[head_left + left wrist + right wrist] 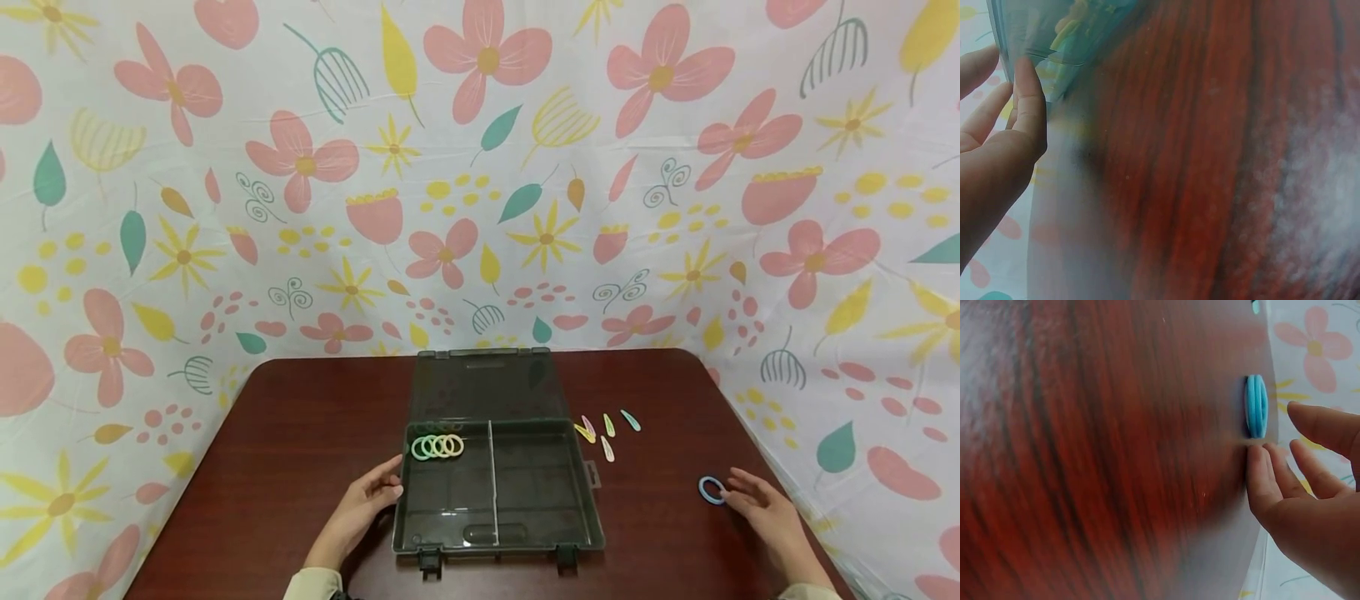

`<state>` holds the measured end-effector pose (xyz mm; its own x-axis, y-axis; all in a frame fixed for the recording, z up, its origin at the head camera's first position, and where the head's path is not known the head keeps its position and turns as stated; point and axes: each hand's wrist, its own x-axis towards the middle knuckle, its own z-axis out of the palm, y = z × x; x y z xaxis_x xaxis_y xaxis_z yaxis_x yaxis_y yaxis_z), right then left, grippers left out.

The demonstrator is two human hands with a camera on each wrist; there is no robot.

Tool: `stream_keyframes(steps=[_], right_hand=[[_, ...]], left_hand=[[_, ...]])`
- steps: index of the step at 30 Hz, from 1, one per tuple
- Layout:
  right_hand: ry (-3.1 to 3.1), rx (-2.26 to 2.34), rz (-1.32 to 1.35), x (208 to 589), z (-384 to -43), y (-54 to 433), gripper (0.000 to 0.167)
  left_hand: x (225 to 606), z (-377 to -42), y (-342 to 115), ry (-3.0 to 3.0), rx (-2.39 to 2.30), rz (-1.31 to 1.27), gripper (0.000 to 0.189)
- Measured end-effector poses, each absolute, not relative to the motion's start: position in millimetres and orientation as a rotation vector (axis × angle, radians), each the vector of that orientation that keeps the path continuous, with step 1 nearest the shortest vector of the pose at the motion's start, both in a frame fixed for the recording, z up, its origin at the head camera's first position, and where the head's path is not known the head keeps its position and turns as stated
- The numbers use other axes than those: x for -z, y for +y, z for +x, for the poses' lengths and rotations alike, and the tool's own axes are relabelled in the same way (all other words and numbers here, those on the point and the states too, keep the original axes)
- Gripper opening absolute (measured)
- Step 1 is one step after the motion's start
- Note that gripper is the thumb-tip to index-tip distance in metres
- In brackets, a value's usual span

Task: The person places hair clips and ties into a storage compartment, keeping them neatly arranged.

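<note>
A dark translucent plastic box (540,533) lies on the table with its lid (487,383) folded back. Several overlapping hair ties (437,447), green through peach, lie at the back of its left compartment. The left hand (363,504) touches the outside of the box's left wall, fingers loosely bent; the left wrist view shows its fingertips (1027,72) against the clear side. At the right of the table, a blue hair tie (1255,406) lies flat, its edge showing grooved bands. Beside it is the right hand (765,508), thumb and fingers apart around its near side with nothing pinched.
Several snap hair clips (608,426) in yellow, pink, white and blue lie right of the box. A thin white divider (492,483) splits the box in two. Two latches (430,562) jut from its front. A flower-patterned cloth (480,208) hangs behind the brown table (300,417).
</note>
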<state>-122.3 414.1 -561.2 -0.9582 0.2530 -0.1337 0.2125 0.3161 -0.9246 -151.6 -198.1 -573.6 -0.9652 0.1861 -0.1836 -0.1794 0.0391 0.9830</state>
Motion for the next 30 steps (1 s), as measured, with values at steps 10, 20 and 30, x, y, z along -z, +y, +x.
stream_keyframes(steps=[10,20,30], right_hand=[[-2.633,-1.641,-0.536,562.0,-129.2,409.2,0.060],[-2.782,-1.466,-0.570,563.1,-136.7,412.8,0.063],[-2.832,-1.321,-0.580,561.5,-136.2,409.6,0.053]], left_hand=[[570.5,-151.4,-197.4,2.041,-2.011,0.001,0.058],[569.4,-151.9,-197.1,2.053,-1.999,-0.008,0.058],[570.4,-151.1,-196.7,2.040,-2.006,-0.008,0.059]])
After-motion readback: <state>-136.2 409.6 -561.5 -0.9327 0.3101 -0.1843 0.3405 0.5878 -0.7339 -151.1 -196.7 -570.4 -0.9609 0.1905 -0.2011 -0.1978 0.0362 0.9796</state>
